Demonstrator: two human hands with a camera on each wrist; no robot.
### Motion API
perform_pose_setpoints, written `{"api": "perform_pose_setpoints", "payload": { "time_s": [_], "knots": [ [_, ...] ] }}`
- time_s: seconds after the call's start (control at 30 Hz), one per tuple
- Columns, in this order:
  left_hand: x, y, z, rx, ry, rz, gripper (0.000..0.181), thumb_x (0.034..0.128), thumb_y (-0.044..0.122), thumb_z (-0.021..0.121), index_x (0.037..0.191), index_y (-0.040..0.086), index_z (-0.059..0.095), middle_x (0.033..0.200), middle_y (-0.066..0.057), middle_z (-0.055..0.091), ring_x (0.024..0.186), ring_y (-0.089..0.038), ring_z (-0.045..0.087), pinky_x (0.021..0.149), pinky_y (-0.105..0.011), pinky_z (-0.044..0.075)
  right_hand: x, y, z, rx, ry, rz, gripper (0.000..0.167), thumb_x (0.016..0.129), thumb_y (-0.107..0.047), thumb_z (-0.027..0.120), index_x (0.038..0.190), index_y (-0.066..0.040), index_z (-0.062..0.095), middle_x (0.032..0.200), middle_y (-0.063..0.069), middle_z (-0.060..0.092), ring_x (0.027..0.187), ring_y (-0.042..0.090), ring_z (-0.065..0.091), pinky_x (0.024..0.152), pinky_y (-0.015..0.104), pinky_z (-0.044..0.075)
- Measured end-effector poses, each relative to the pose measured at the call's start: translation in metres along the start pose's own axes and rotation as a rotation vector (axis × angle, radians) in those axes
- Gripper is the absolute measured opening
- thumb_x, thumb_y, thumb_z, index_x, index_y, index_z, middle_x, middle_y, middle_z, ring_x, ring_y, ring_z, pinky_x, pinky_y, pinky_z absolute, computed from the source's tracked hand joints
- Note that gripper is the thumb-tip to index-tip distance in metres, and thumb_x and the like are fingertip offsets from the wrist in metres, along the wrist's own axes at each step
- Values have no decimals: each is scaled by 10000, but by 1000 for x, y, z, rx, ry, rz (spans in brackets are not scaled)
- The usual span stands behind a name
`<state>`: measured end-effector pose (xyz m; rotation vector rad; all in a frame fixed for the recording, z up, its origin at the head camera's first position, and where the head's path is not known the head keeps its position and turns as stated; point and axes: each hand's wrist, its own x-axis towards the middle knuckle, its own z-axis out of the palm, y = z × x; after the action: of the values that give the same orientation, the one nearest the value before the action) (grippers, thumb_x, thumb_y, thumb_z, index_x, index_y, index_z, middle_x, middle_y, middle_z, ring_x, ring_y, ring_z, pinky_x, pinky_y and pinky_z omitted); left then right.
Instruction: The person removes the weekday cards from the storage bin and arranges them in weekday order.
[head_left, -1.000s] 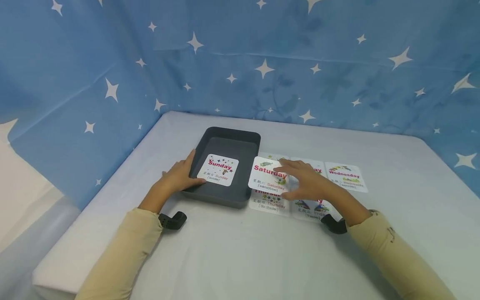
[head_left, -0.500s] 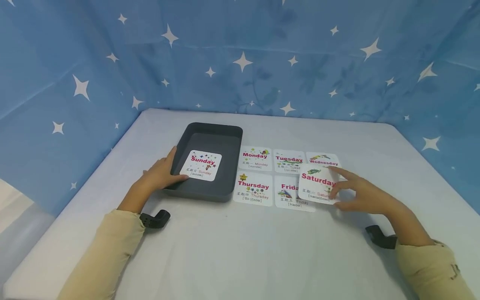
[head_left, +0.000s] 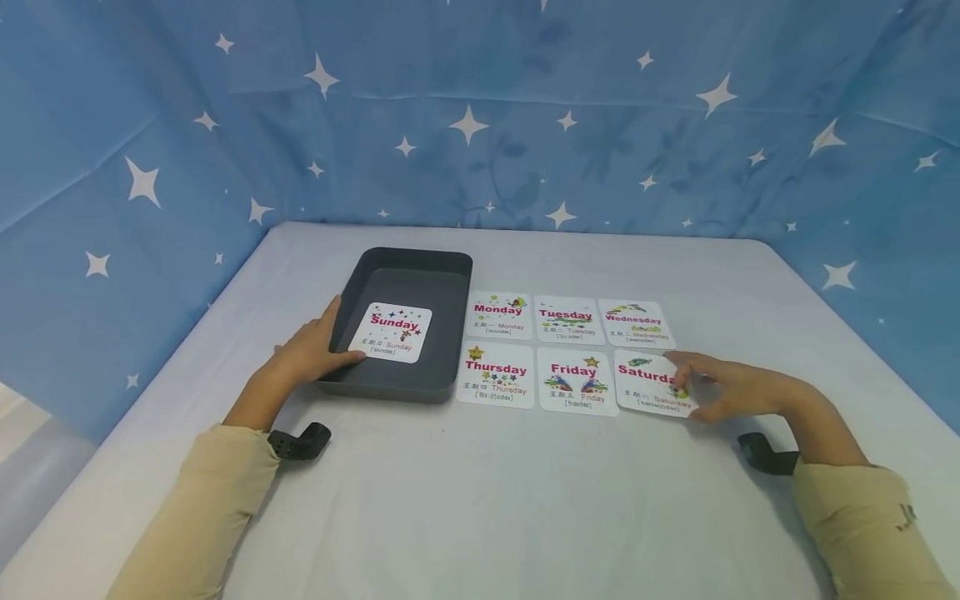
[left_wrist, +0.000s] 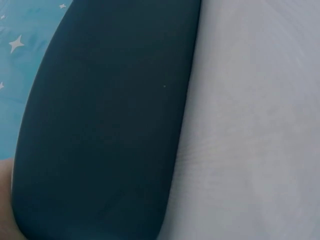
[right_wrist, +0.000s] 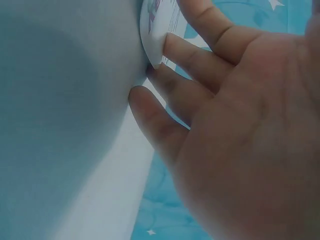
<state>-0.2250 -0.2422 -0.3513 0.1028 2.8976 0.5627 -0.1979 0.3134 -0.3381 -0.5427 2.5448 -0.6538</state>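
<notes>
My right hand (head_left: 738, 390) pinches the right edge of a white Saturday card (head_left: 643, 382) at the right end of the front row. In the right wrist view the card (right_wrist: 152, 35) stands slightly tilted at the fingertips. My left hand (head_left: 303, 352) rests at the near left corner of a dark grey tray (head_left: 393, 388), its fingers along the left side and the thumb over the rim. Inside the tray lies a Sunday card (head_left: 392, 333). The tray's outer wall (left_wrist: 105, 125) fills much of the left wrist view.
Monday (head_left: 498, 317), Tuesday (head_left: 567, 321) and Wednesday (head_left: 637, 324) cards form the back row, right of the tray. Thursday (head_left: 496, 375) and Friday (head_left: 577, 383) cards lie in front of them. A white cloth (head_left: 480, 500) covers the table; a blue star-patterned curtain (head_left: 435, 83) hangs behind.
My right hand has carried the Saturday card right from beside the tray, over the Friday card, and down to the table. The left hand has stayed at the tray. The head view has shifted.
</notes>
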Motion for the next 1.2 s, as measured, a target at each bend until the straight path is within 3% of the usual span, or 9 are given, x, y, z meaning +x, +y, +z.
{"api": "perform_pose_setpoints", "payload": {
  "time_s": [0.4, 0.63, 0.77, 0.9, 1.03, 1.2],
  "knots": [
    [-1, -1, -1, -1, 2, 12, 986, 852, 440, 581, 1453, 34, -86, 1425, -362, 182, 1290, -526, 219, 874, -795, 140, 6, 1, 2, -23, -3, 5, 323, 730, -141, 684, 992, -161, 494, 1456, 224, 217, 1278, 453, 205, 961, 647, 221],
    [0, -3, 2, 12, 1, 10, 1004, 843, 476, 579, 1454, 43, -89, 1435, -350, 175, 1292, -522, 219, 874, -793, 147, 3, -3, 4, -37, -9, 11, 577, 767, -100, 639, 1314, -141, 462, 1477, 247, 164, 1313, 513, 123, 974, 690, 177],
    [1, -2, 2, 10, 0, 6, 1000, 844, 471, 579, 1455, 45, -88, 1442, -344, 163, 1298, -520, 206, 877, -792, 140, 4, -8, 8, -54, -1, 53, 613, 776, -248, 679, 1332, -118, 456, 1476, 260, 174, 1315, 520, 124, 979, 687, 179],
    [1, -3, 3, 17, 4, 18, 994, 846, 461, 581, 1453, 31, -78, 1429, -355, 185, 1289, -523, 224, 869, -794, 153, 9, -10, 11, -63, -14, 80, 790, 715, -408, 720, 1364, -91, 402, 1470, 266, 189, 1313, 516, 150, 972, 684, 203],
    [0, -4, 2, 11, 10, 24, 989, 849, 454, 580, 1453, 31, -79, 1434, -350, 177, 1291, -524, 217, 869, -795, 151, 11, -11, 7, -85, -22, 62, 829, 724, -404, 713, 1398, -89, 348, 1474, 261, 187, 1317, 505, 165, 976, 669, 225],
    [0, -2, 2, 6, 12, 31, 987, 849, 452, 580, 1453, 28, -74, 1432, -351, 181, 1288, -528, 220, 861, -800, 147, 10, -9, 4, -45, -32, 43, 749, 728, -333, 720, 1372, -117, 405, 1490, 240, 158, 1326, 503, 135, 986, 666, 207]
  ]
}}
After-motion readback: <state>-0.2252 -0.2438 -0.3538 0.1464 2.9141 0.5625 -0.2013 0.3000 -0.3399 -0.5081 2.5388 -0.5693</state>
